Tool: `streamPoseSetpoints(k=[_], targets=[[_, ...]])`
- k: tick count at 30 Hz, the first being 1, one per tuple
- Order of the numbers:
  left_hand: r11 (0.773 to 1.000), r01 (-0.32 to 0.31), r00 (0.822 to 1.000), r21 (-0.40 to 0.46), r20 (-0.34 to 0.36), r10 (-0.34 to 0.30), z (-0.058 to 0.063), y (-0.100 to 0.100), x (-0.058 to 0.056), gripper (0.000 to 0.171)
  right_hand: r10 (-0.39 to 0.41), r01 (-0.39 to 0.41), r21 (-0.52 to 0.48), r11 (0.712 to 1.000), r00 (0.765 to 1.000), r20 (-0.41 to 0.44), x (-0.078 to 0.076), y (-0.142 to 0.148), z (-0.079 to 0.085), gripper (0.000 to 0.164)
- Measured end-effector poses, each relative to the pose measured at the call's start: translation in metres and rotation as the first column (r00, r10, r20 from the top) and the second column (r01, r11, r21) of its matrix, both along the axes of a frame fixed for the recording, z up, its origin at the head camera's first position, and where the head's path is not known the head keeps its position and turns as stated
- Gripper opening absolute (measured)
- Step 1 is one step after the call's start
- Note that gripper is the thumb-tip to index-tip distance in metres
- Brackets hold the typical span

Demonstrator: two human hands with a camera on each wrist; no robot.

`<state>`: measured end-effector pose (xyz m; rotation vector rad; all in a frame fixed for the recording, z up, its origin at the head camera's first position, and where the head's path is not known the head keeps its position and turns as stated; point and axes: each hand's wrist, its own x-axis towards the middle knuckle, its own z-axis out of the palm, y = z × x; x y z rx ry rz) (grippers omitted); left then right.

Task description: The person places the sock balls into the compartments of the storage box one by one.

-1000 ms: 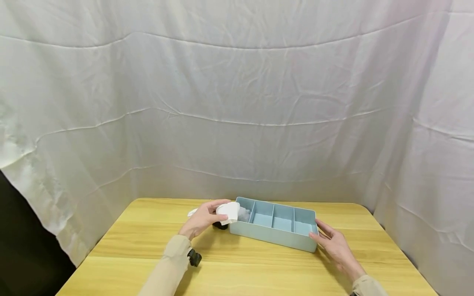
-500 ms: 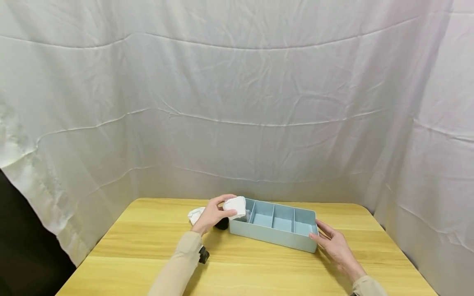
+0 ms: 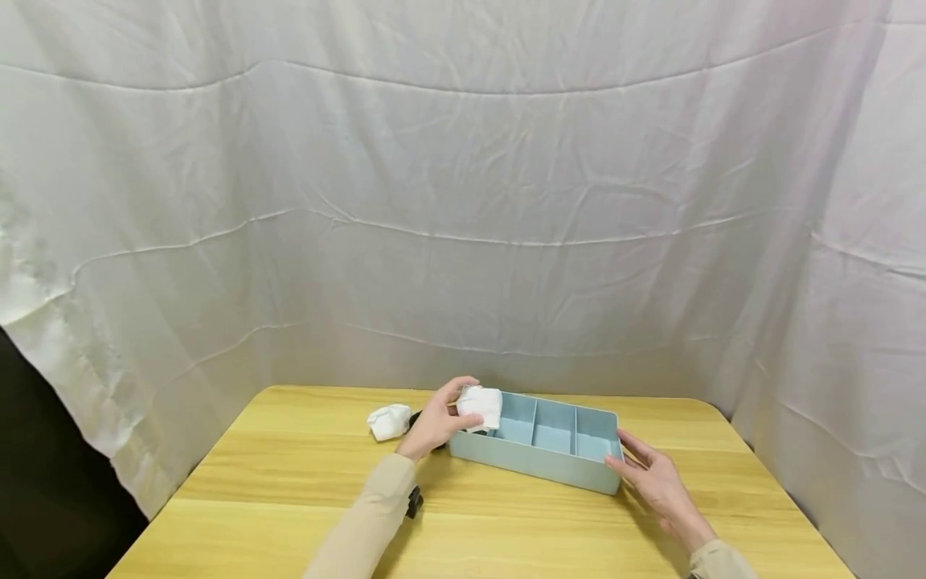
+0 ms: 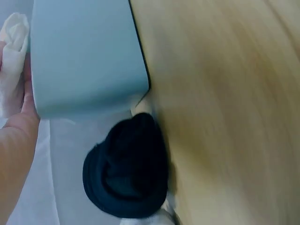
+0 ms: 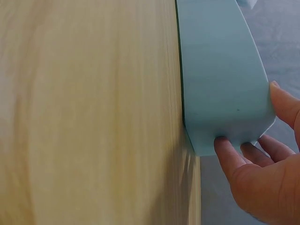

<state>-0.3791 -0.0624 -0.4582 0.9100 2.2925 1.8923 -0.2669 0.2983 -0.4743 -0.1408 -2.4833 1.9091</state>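
Note:
My left hand pinches a balled-up white sock bundle between thumb and fingers. It is above the leftmost compartment of a light blue divided box, hiding most of that compartment. In the left wrist view, the white bundle shows at the left edge, beside the box wall. My right hand holds the box's right end; in the right wrist view the thumb lies at the rim and fingertips touch the end wall.
A black balled sock bundle lies beside the box's left end, mostly behind my left hand in the head view. Farther left sits another white bundle. The wooden table backs onto a pale curtain.
My left hand has carried the white sock bundle rightward from the box's left end to above its leftmost compartment. The grey bundle seen there earlier is now covered. The right hand stays put.

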Motion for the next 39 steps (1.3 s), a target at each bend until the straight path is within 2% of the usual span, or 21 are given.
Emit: streamPoseSetpoints(k=[5, 13, 19, 27, 34, 39], targets=[[1.000, -0.010, 1.000, -0.002, -0.003, 0.010, -0.001, 0.009, 0.002, 0.052, 0.002, -0.002, 0.000, 1.000, 1.000, -0.001, 0.000, 0.000, 0.000, 0.079], [0.997, 0.027, 0.996, 0.072, 0.082, -0.032, -0.005, 0.021, 0.002, 0.059, 0.006, -0.006, 0.009, 1.000, 1.000, 0.002, -0.001, -0.001, -0.001, 0.077], [0.998, 0.018, 0.996, 0.052, 0.083, -0.023, -0.004, 0.030, 0.000, 0.058, 0.006, -0.006, 0.007, 1.000, 1.000, 0.001, -0.002, 0.000, -0.002, 0.076], [0.994, -0.025, 0.997, 0.104, 0.080, 0.017, -0.004, 0.043, -0.006, 0.057, 0.007, -0.007, 0.011, 1.000, 1.000, -0.003, -0.003, 0.001, -0.003, 0.076], [0.996, -0.011, 0.998, 0.087, 0.067, 0.005, 0.001, 0.051, -0.007, 0.056, 0.006, -0.006, 0.006, 1.000, 1.000, -0.003, -0.002, 0.001, -0.003, 0.076], [0.997, 0.022, 0.996, 0.072, 0.081, -0.028, -0.001, 0.052, -0.010, 0.056, 0.006, -0.006, 0.010, 1.000, 1.000, -0.004, -0.002, 0.001, -0.004, 0.076]])
